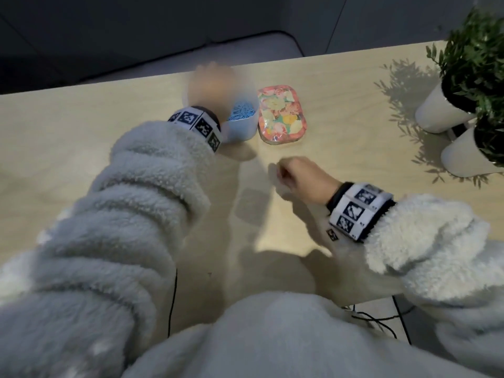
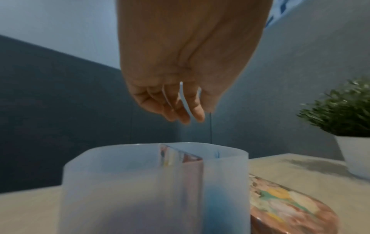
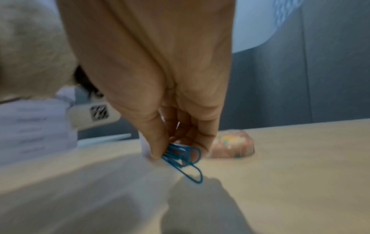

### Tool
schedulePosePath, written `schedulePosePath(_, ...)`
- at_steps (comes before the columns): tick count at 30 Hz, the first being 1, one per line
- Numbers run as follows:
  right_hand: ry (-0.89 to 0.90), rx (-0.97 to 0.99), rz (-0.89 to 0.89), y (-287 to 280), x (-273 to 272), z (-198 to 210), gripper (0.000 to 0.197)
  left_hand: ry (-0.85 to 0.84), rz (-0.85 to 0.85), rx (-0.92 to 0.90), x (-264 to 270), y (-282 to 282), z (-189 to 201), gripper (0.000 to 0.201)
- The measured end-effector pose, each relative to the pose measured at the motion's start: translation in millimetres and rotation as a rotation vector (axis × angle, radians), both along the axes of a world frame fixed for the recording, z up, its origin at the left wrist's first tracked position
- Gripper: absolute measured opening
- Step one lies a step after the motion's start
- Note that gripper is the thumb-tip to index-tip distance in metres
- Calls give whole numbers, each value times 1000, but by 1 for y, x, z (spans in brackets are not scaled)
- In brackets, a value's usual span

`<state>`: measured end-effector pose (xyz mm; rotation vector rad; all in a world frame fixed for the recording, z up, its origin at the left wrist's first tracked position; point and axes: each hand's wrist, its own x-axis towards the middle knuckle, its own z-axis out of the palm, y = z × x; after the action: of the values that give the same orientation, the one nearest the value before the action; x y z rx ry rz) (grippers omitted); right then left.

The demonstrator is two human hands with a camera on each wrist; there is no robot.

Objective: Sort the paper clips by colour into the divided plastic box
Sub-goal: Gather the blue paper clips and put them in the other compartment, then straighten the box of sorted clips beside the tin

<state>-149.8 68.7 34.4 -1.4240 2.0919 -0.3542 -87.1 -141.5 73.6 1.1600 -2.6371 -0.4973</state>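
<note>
Right hand [image 3: 170, 110] pinches blue clips [image 3: 183, 156] low over table [image 1: 354, 159] – mid-sort. Left hand [image 2: 180, 79] hangs relaxed, empty, over divided box [image 2: 156, 182]. Next – carry clips to compartment w/ blue pile [image 1: 241, 111].

The right hand [image 3: 160, 95] pinches a few blue paper clips [image 3: 183, 156] just above the pale table [image 3: 290, 166]. A floral lid [image 3: 234, 147] lies behind.

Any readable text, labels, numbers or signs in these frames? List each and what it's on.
No readable words or numbers.
Left wristband: black-and-white square marker patterns only, no letters.
Right wristband: same markers; tiny marks beside them, too small to read.
Floral lid: flower print, no legible text.
Divided plastic box: no label visible.
</note>
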Motion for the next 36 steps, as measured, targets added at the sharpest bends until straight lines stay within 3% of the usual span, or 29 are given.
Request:
schedulePosePath(4,-7,-330,-166,-51,-25,28,9,268,319,110,28,-11,-19,38)
schedulePosePath(6,-20,-491,-273,-82,-29,40,10,363,427,284,41,-14,-31,41)
schedulePosePath(9,-155,-614,-402,-125,-28,44,10,410,438,600,54,-12,-45,47)
schedulePosePath(11,-201,-596,-439,-144,-26,39,10,446,401,710,60,-9,-49,46)
schedulePosePath(13,-138,-498,-408,-154,-25,31,15,509,358,760,62,-5,-49,43)
schedulePosePath(16,-43,-451,-361,-149,-29,22,27,561,300,769,66,-2,-50,41)
schedulePosePath(20,8,-522,-589,-115,-56,7,28,562,272,775,73,-5,-56,42)
schedulePosePath(22,93,-340,-714,-94,-71,-8,34,579,267,768,75,-4,-61,42)
schedulePosePath(24,169,-28,-748,-77,-73,-24,59,585,275,772,78,-1,-66,42)
schedulePosePath(26,229,138,-714,-67,-67,-36,80,576,277,776,80,2,-68,44)
schedulePosePath(29,213,64,-719,-64,-58,-48,78,574,269,726,84,12,-62,51)
schedulePosePath(31,146,-20,-789,-64,-53,-52,76,547,267,678,86,17,-59,46)
schedulePosePath(36,-159,-311,-929,-53,-43,-39,60,498,262,655,93,23,-67,51)
